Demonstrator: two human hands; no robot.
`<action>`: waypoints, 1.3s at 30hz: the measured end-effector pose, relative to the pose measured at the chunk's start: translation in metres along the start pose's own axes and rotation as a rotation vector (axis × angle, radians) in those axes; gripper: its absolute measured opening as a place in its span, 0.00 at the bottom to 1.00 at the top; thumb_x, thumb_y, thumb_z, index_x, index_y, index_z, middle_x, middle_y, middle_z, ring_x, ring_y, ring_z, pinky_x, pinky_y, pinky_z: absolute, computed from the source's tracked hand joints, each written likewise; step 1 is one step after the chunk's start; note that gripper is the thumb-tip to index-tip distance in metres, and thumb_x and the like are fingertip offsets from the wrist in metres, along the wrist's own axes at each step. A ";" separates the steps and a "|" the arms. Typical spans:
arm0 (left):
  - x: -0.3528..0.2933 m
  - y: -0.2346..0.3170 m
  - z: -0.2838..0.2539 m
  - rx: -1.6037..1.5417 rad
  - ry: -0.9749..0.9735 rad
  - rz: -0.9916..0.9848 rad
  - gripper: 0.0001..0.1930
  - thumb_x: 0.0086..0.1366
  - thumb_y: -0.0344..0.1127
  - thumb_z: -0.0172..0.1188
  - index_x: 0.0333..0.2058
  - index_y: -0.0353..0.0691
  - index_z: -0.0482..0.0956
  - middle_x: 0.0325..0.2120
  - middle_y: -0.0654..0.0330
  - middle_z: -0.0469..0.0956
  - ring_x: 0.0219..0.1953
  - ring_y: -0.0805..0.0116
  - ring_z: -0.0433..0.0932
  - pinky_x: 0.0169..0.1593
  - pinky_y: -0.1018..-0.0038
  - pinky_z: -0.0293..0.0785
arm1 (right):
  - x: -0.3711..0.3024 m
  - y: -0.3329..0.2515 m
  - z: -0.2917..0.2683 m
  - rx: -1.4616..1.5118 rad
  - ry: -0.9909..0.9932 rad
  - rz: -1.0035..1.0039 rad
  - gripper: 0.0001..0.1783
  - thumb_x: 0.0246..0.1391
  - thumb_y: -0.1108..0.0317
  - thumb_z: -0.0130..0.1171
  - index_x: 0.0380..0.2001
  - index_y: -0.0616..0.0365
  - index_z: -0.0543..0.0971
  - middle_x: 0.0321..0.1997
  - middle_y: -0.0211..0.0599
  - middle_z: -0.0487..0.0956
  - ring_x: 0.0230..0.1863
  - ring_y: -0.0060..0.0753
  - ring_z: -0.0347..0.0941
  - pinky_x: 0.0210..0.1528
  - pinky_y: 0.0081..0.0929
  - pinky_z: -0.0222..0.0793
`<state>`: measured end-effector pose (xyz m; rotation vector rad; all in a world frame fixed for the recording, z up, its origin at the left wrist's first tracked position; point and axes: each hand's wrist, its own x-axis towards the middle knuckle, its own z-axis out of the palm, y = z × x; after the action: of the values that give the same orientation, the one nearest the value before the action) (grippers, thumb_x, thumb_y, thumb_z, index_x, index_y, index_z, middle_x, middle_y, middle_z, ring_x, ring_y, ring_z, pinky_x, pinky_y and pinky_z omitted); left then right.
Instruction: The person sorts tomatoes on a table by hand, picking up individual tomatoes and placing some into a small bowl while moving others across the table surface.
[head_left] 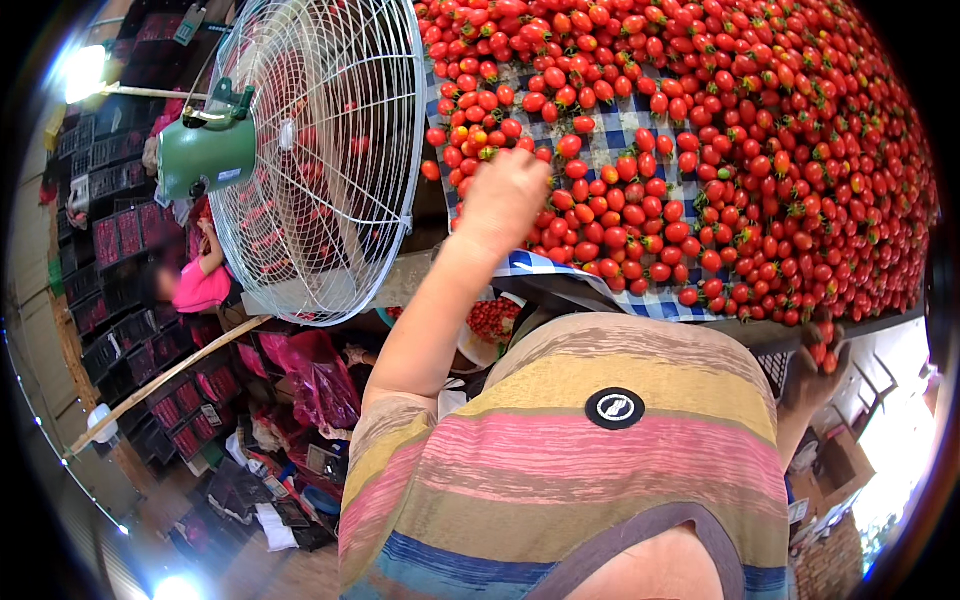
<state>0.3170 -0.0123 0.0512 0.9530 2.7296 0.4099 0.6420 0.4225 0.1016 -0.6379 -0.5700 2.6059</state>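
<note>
Red cherry tomatoes [800,180], some with green stems, cover most of the table on a blue-and-white checked cloth [615,125]. Over the left part of the spread is my left hand [507,195], knuckles up and fingers curled down among the fruit. What lies between those fingertips is hidden. Low at the right, by the table's near edge, my right hand [806,378] is closed around a few cherry tomatoes [822,352]. Loose tomatoes [625,215] lie in a patch just right of my left hand.
A large caged fan [315,150] with a green motor stands close to my left arm. Below the table's edge is a container of small red tomatoes [493,320]. Black crates [120,235] line the left, near a person in pink [203,285]. A cardboard box [840,465] sits at lower right.
</note>
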 end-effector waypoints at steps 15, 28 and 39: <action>0.028 0.098 -0.029 -0.630 -0.047 0.271 0.22 0.60 0.46 0.69 0.47 0.36 0.79 0.36 0.53 0.79 0.42 0.55 0.80 0.45 0.61 0.77 | 0.015 0.077 0.064 -1.060 0.204 -0.060 0.29 0.72 0.50 0.43 0.64 0.63 0.68 0.64 0.45 0.72 0.63 0.41 0.71 0.62 0.39 0.69; -0.061 0.005 -0.028 0.130 -0.345 -0.282 0.21 0.54 0.42 0.69 0.47 0.49 0.82 0.49 0.56 0.75 0.52 0.53 0.75 0.50 0.53 0.75 | 0.079 0.123 0.073 -1.694 -0.146 0.342 0.25 0.58 0.64 0.64 0.59 0.55 0.74 0.40 0.34 0.81 0.29 0.24 0.72 0.31 0.24 0.67; 0.027 0.092 0.037 -0.070 0.013 0.153 0.39 0.45 0.51 0.77 0.58 0.55 0.73 0.66 0.51 0.63 0.70 0.42 0.57 0.68 0.34 0.49 | 0.103 0.204 0.094 -2.200 -0.822 0.127 0.46 0.45 0.66 0.73 0.67 0.57 0.62 0.50 0.54 0.79 0.50 0.56 0.78 0.49 0.44 0.75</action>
<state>0.3594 0.0810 0.0437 1.1482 2.6437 0.5359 0.4538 0.2719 0.0471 0.1179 -3.4721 0.9862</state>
